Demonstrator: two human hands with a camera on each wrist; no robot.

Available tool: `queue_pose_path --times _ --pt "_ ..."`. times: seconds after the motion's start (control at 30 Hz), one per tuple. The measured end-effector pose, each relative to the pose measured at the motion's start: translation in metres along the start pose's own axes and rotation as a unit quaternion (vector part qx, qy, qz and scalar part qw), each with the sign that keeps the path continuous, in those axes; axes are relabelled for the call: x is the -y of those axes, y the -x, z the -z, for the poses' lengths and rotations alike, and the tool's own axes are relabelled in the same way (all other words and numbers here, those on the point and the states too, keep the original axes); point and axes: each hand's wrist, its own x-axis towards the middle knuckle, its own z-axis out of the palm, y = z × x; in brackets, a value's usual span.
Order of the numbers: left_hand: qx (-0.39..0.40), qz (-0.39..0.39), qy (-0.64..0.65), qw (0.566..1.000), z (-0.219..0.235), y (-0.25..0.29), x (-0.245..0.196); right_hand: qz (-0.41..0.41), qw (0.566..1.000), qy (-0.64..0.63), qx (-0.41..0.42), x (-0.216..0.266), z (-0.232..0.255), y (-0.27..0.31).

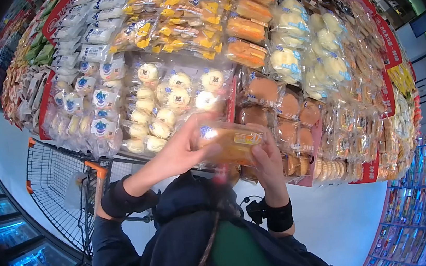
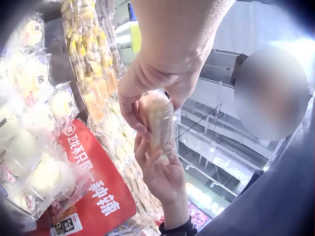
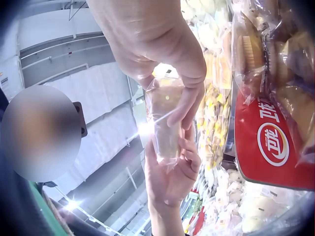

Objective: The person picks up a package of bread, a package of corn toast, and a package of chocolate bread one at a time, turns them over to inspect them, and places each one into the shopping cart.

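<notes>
A block-shaped bread in clear plastic wrap (image 1: 233,146), golden brown with a small orange-and-yellow label on top, is held up in front of the chest between both hands. My left hand (image 1: 191,145) grips its left end, thumb on the near side. On the right end, my right hand (image 1: 270,160) holds it with the thumb against the near face. The left wrist view shows the bread's pale side (image 2: 162,128) through shiny film. In the right wrist view, the right fingers (image 3: 184,105) curl over the wrapped block from above.
Beyond the hands, a sloping display holds round white wrapped buns (image 1: 150,108), brown round cakes (image 1: 263,90) and orange loaves (image 1: 246,29). Red printed strips (image 1: 384,42) edge it. A wire shopping cart (image 1: 54,188) stands at left, and lit cases (image 1: 33,264) line the far left.
</notes>
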Motion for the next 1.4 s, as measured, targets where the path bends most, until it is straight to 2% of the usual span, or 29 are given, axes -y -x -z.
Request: queue_pose_path --times 0.1,0.17,0.2,0.23,0.3,0.4,0.5,0.6,0.67,0.73,0.8,0.9,0.93,0.97,1.03,1.17,1.27,1.37,1.4 --pt "-0.011 -0.053 -0.009 0.999 0.008 -0.002 0.012 0.01 0.999 0.045 -0.024 -0.005 0.001 -0.001" --pt "-0.027 -0.06 -0.018 0.998 0.011 -0.002 0.012 0.117 0.964 0.221 -0.091 -0.003 -0.004 -0.003" --pt "-0.036 -0.058 -0.02 0.997 0.012 -0.003 0.011 0.168 0.929 0.305 -0.124 0.0 -0.008 -0.004" --pt "-0.046 -0.056 -0.021 0.997 0.013 -0.004 0.009 0.204 0.879 0.419 -0.101 0.007 -0.012 -0.004" --pt "-0.048 -0.03 -0.03 0.998 0.016 -0.003 0.01 0.263 0.734 0.624 -0.053 0.024 -0.019 -0.004" --pt "-0.044 -0.031 -0.041 0.998 0.016 -0.002 0.015 0.267 0.709 0.649 0.067 0.022 -0.026 -0.013" --pt "-0.032 -0.038 -0.062 0.997 0.017 0.001 0.018 0.263 0.692 0.662 0.114 0.015 -0.032 -0.018" --pt "-0.019 -0.045 -0.068 0.997 0.016 0.004 0.014 0.282 0.654 0.691 0.126 0.015 -0.033 -0.021" --pt "-0.005 -0.009 -0.052 0.999 0.019 0.009 0.002 0.267 0.677 0.672 0.136 0.017 -0.036 -0.023" --pt "0.01 -0.063 -0.084 0.994 0.023 0.01 0.003 0.261 0.704 0.644 0.145 0.019 -0.037 -0.028" --pt "0.026 -0.054 -0.098 0.993 0.028 0.013 0.0 0.261 0.735 0.607 0.154 0.022 -0.034 -0.036" --pt "0.032 -0.059 -0.048 0.997 0.04 0.014 0.013 0.204 0.814 0.53 0.123 0.045 -0.027 -0.058" --pt "0.026 -0.077 -0.021 0.997 0.037 0.015 0.011 0.237 0.796 0.552 0.072 0.046 -0.02 -0.07" --pt "0.022 -0.076 -0.017 0.997 0.039 0.016 0.012 0.215 0.849 0.478 0.069 0.051 -0.015 -0.084" --pt "0.014 -0.076 -0.008 0.997 0.041 0.019 0.015 0.211 0.871 0.44 0.053 0.068 -0.004 -0.115" --pt "0.018 -0.054 -0.012 0.998 0.044 0.024 0.021 0.256 0.768 0.586 0.038 0.088 0.016 -0.173" --pt "0.016 -0.049 -0.043 0.998 0.047 0.028 0.024 0.24 0.716 0.654 0.054 0.088 0.026 -0.198" --pt "0.011 -0.047 -0.041 0.998 0.05 0.031 0.023 0.178 0.661 0.727 0.058 0.085 0.026 -0.208" --pt "0.009 -0.048 -0.039 0.998 0.051 0.032 0.024 0.192 0.649 0.734 0.056 0.084 0.027 -0.211"
